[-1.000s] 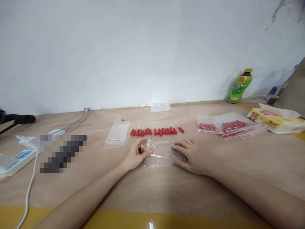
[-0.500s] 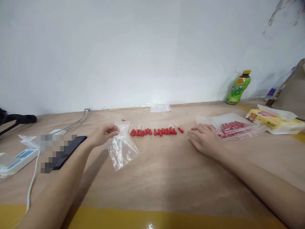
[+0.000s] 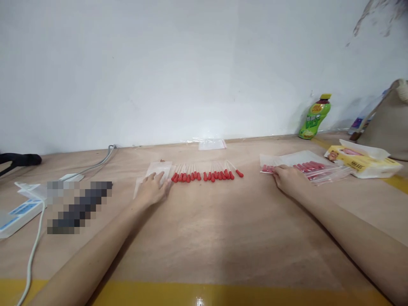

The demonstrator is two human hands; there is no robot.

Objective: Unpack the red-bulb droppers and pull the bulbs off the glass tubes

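My left hand (image 3: pixel 152 189) lies with its fingers spread over a clear plastic zip bag (image 3: pixel 159 167), covering much of it. Just right of it, several white sticks with rounded red tips (image 3: pixel 191 175) lie in a row, tips toward me. A small gap splits the row, and one red-tipped stick (image 3: pixel 239 172) lies apart at the right end. My right hand (image 3: pixel 291 179) is closed at the near edge of a clear bag holding red pieces (image 3: pixel 307 165); its fingertips are partly hidden. More such bags overlap there.
Another clear bag (image 3: pixel 212 145) lies by the wall. At right are a yellow tissue pack (image 3: pixel 358 163), a green drink bottle (image 3: pixel 315 117) and a beige bag (image 3: pixel 385 123). A white power strip (image 3: pixel 22 214), a cable (image 3: pixel 35 250) and a blurred-out dark object (image 3: pixel 83 206) are at left.
My left hand has moved right and let the clear bag down onto the table, fingers now spread. My right hand has moved right, its fingers curling onto the filled bag.
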